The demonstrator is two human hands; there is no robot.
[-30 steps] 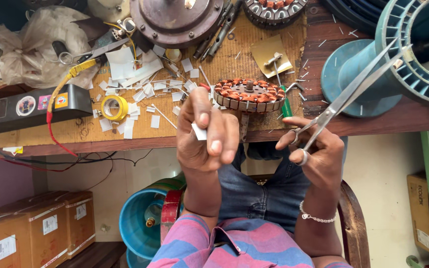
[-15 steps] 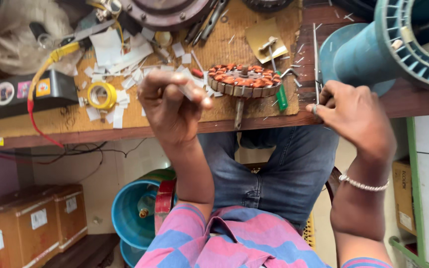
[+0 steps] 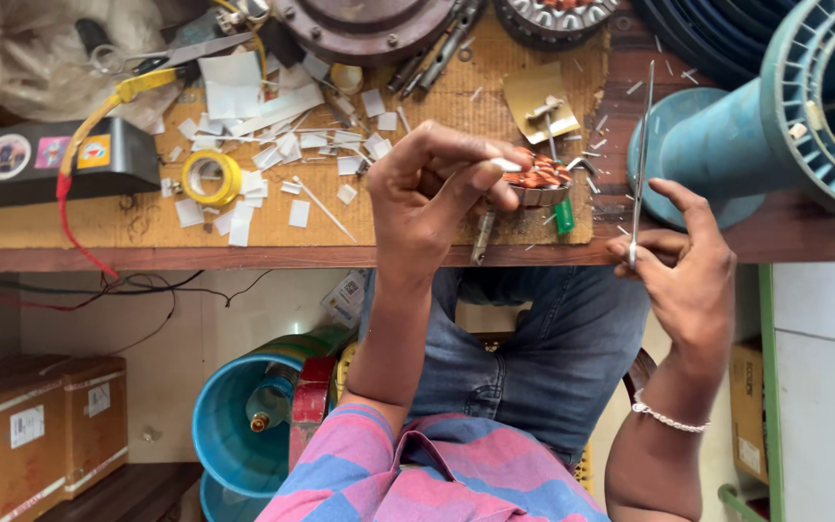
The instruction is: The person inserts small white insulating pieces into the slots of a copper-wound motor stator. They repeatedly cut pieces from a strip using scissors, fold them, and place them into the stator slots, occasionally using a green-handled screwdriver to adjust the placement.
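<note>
Since earlier, our left hand [image 3: 437, 188] has shifted onto the copper-wound stator [image 3: 538, 179], pinching a paper slip [image 3: 507, 164]; right hand [image 3: 693, 266] grasps scissors [image 3: 640, 155] upright.

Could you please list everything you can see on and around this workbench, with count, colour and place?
motor stator: one, copper windings in a metal ring, bench front, under the left hand
paper strip: one, white, pinched in the left fingers
scissors: one pair, metal, blades closed, upright in the right hand
paper scraps: many, white, scattered on the cardboard mat
tape roll: one, yellow, left of the scraps
spool: one, teal, bench right
black box: one, bench left
bucket: one, blue, under the bench
cardboard boxes: two, brown, lower left
left hand: over the stator
right hand: at the bench edge
</note>
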